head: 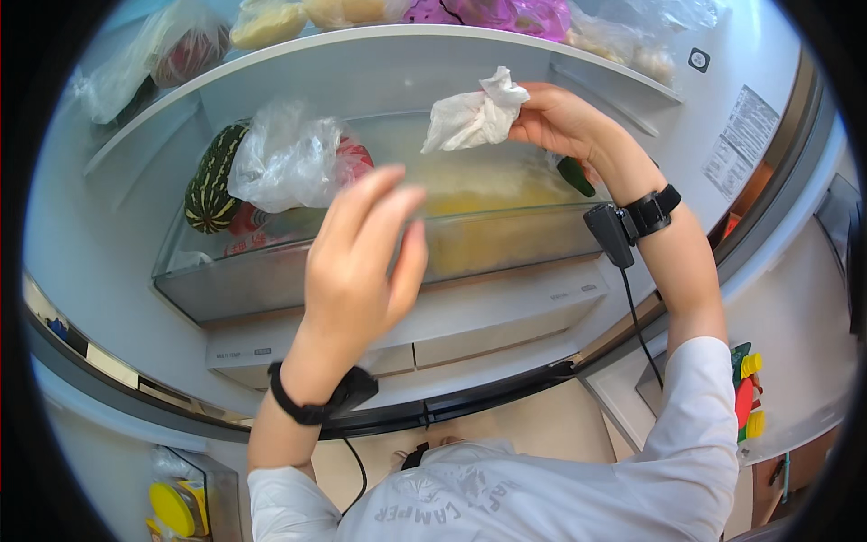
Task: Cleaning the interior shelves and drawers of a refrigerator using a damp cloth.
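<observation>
My right hand (552, 120) pinches a crumpled white paper tissue (471, 118) above the right part of a refrigerator's glass shelf (399, 129). In front of the shelf's left half hovers my left hand (359, 251), slightly blurred, its fingers apart and nothing in them. Behind its fingertips lies a clear plastic bag (284, 159) with something red at its right side. A striped dark green squash (215, 179) leans against that bag on the left. Below my right wrist a dark green vegetable (576, 177), perhaps a cucumber, is partly hidden by the hand.
An upper shelf (379, 32) holds several bagged foods, among them a purple plastic bag (494, 15). White drawers (494, 339) sit beneath the glass shelf. Both doors stand open, with yellow-capped bottles (750, 400) at right and a yellow-lidded jar (177, 508) at lower left.
</observation>
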### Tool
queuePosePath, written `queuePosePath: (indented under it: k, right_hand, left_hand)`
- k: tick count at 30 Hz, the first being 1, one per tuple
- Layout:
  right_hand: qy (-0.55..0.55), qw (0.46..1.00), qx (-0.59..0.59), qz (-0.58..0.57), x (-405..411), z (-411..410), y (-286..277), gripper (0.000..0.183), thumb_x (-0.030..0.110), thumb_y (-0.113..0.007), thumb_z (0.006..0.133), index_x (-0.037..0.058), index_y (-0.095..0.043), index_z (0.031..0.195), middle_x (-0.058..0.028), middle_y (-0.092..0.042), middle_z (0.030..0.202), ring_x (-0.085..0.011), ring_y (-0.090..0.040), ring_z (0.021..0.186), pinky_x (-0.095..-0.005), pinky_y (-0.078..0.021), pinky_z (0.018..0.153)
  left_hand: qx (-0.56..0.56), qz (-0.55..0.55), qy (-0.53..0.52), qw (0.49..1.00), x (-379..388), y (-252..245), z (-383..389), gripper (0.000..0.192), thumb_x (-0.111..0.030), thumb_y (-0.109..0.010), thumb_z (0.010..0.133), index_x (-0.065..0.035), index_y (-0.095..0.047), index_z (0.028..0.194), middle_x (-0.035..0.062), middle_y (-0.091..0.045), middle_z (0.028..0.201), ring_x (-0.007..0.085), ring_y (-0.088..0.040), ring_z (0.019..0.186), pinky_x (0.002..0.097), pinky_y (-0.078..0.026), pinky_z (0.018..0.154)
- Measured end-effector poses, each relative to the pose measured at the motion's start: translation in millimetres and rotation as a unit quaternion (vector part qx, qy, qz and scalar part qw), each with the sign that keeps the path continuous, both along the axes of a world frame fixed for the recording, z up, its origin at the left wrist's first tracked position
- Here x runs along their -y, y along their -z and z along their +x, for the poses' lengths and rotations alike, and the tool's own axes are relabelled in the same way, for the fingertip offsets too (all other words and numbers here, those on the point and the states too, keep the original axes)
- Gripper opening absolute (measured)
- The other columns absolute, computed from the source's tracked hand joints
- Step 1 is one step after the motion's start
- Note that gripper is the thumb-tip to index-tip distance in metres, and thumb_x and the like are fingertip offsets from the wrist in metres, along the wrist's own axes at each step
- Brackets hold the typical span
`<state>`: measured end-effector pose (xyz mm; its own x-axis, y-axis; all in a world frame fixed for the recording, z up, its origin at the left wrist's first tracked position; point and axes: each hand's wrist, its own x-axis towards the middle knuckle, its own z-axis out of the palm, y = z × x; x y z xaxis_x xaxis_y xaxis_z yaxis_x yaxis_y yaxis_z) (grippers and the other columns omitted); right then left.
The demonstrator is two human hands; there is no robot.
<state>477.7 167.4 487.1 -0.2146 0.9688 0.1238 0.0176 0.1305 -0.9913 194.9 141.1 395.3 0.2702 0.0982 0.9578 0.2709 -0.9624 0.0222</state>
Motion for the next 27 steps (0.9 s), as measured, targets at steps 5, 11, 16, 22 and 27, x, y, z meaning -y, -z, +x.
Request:
queuePosePath:
  k: [5, 11, 16, 22, 27]
  right_hand:
    - [-0.027, 0.997, -0.072, -0.007, 9.9, -3.7, 8.7, 0.037, 0.016, -0.047, 0.096, -0.0061, -0.046, 0.126, -0.0174, -0.052, 0.127, -0.0239, -0.056, 0.114, -0.0357, -0.0463, 0.099]
    - [0.013, 1.0, -0.023, -0.012, 15.4, 2.6, 13.3, 0.038, 0.018, -0.053, 0.093, -0.0016, -0.048, 0.125, -0.0118, -0.059, 0.116, -0.0192, -0.058, 0.106, -0.0329, -0.0478, 0.093]
    - [0.188, 0.955, 0.225, 0.049, 15.1, -29.8, 22.2, 0.052, 0.034, -0.072, 0.08, 0.0013, -0.055, 0.116, -0.0082, -0.062, 0.102, -0.0128, -0.059, 0.087, -0.027, -0.0476, 0.076]
    - [0.157, 0.89, 0.407, 0.132, 17.3, -52.4, 21.0, 0.046, 0.034, -0.07, 0.084, -0.0009, -0.061, 0.112, -0.0091, -0.065, 0.099, -0.0146, -0.062, 0.085, -0.0288, -0.0487, 0.077]
    - [0.057, 0.891, 0.424, 0.155, 10.0, -54.6, 18.0, 0.036, 0.022, -0.067, 0.084, -0.0003, -0.065, 0.112, -0.0096, -0.068, 0.097, -0.014, -0.063, 0.087, -0.0275, -0.0483, 0.081]
  left_hand:
    - [0.015, -0.23, 0.012, 0.973, -62.0, -15.0, 51.8, 0.03, -0.01, -0.058, 0.086, 0.0054, -0.057, 0.111, 0.0196, -0.062, 0.102, 0.0292, -0.062, 0.095, 0.0345, -0.05, 0.082]
    - [-0.005, -0.599, 0.275, 0.752, -57.1, -30.5, 75.9, 0.029, -0.018, -0.055, 0.092, 0.0033, -0.057, 0.112, 0.0122, -0.064, 0.106, 0.0176, -0.063, 0.096, 0.0286, -0.052, 0.081]
    - [0.066, -0.623, 0.374, 0.683, -41.2, -23.6, 74.9, 0.031, -0.015, -0.052, 0.092, 0.004, -0.053, 0.117, 0.0123, -0.063, 0.11, 0.0192, -0.062, 0.102, 0.0281, -0.052, 0.085]
    - [0.048, -0.602, 0.401, 0.689, -37.7, -4.4, 53.4, 0.044, -0.005, -0.048, 0.089, 0.0026, -0.042, 0.132, 0.0089, -0.059, 0.119, 0.0154, -0.056, 0.112, 0.0297, -0.045, 0.095]
    - [-0.005, -0.512, 0.378, 0.771, -42.3, 15.2, 38.5, 0.054, -0.002, -0.051, 0.084, 0.0018, -0.039, 0.137, 0.013, -0.059, 0.123, 0.018, -0.055, 0.114, 0.0303, -0.044, 0.093]
